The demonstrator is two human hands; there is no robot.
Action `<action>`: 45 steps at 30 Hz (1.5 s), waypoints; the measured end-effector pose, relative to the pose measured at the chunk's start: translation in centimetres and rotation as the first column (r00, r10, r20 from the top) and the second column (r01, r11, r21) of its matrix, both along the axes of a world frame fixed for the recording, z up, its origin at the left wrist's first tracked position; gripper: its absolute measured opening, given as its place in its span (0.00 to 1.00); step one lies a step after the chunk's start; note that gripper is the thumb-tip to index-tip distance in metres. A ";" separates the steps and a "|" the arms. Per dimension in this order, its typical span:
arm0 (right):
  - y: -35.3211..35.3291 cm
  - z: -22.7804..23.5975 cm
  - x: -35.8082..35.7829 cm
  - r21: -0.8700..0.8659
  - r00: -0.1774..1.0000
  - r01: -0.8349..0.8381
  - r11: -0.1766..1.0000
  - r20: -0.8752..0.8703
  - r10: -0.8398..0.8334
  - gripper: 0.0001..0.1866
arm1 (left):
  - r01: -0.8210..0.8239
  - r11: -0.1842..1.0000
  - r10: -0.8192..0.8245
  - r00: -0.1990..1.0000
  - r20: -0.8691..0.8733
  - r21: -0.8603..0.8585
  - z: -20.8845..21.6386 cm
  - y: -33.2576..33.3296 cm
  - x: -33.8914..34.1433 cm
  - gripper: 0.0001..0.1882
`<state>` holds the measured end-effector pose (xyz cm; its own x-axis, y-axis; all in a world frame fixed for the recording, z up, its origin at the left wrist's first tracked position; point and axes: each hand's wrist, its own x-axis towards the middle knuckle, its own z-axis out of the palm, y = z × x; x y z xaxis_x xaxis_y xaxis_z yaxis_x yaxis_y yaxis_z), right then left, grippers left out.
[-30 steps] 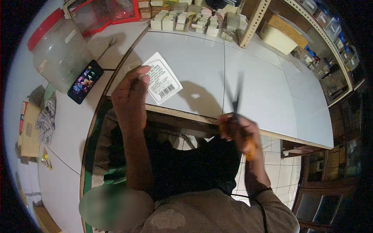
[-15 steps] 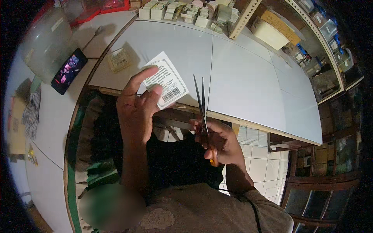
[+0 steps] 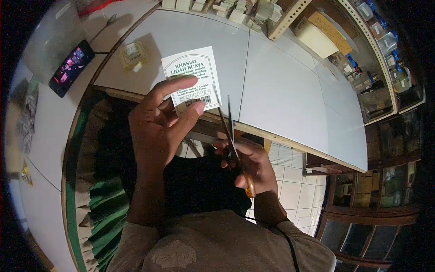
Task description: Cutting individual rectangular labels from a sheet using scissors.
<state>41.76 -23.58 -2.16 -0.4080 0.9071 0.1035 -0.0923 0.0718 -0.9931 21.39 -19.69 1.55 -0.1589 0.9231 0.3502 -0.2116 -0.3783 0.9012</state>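
My left hand pinches a white printed label with green lettering and a barcode, holding it upright above the table edge. Its fingers cover part of the print. In my right hand is a pair of scissors with orange handles, the blades parted and pointing up. One blade runs close by the label's lower right corner; whether it touches, I cannot tell. A small clear packet with a yellowish label lies on the table beyond my left hand.
A white table with a wooden edge spreads in front. At its back stand several stacks of labels beside a perforated metal shelf post. A lit phone leans against a translucent container at left. Glass-fronted cabinets stand to the right.
The label has turned more upright, showing more of its print. The scissor blades have opened wider and tilted left, nearer the label. The whole view has shifted slightly.
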 end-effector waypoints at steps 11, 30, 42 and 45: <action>-0.1 0.4 -1.0 0.037 0.990 0.107 0.994 0.089 -0.110 0.48 | -0.012 1.000 0.015 0.995 -0.101 0.023 -0.1 -0.4 0.6 0.19; 0.5 -0.4 -1.0 0.068 0.989 0.124 0.990 0.074 -0.129 0.37 | 0.046 0.987 -0.055 0.997 -0.054 -0.156 -1.0 0.0 0.9 0.20; 0.6 0.2 -0.9 0.043 0.988 0.090 0.995 0.121 -0.095 0.41 | 0.021 0.999 -0.024 0.995 -0.099 -0.034 -1.2 0.1 1.0 0.19; 0.5 0.1 -0.9 0.067 0.985 0.112 0.991 0.121 -0.119 0.41 | 0.032 0.998 -0.037 0.994 -0.100 -0.050 -1.1 0.1 1.0 0.19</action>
<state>40.87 -23.06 -2.05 -0.3138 0.9426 0.1141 0.0446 0.1347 -0.9899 22.36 -19.61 0.47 -0.0932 0.9435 0.3179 -0.1310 -0.3281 0.9355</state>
